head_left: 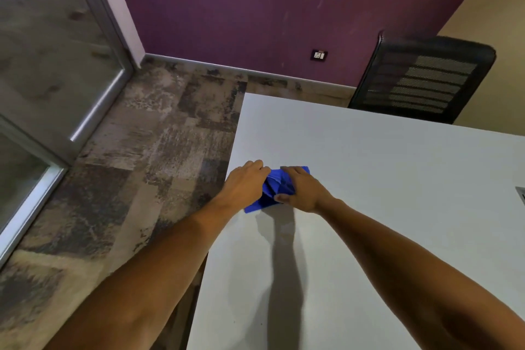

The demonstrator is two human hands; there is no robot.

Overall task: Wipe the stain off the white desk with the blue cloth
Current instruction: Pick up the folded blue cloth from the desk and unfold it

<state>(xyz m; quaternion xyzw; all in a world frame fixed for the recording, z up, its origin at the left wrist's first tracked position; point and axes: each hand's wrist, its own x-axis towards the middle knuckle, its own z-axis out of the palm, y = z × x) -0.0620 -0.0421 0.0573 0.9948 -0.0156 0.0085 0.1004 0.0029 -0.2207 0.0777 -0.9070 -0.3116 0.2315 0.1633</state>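
Note:
The blue cloth lies bunched on the white desk, close to the desk's left edge. My left hand grips the cloth's left side with curled fingers. My right hand presses on its right side, with the thumb against the folds. Between the two hands the cloth is creased into pleats. One corner of it sticks out below my left hand. No stain shows on the desk; the spot under the cloth is hidden.
A black mesh office chair stands behind the desk's far edge at the right. Patterned carpet lies left of the desk, with a glass partition beyond. A grey cable port sits at the desk's right.

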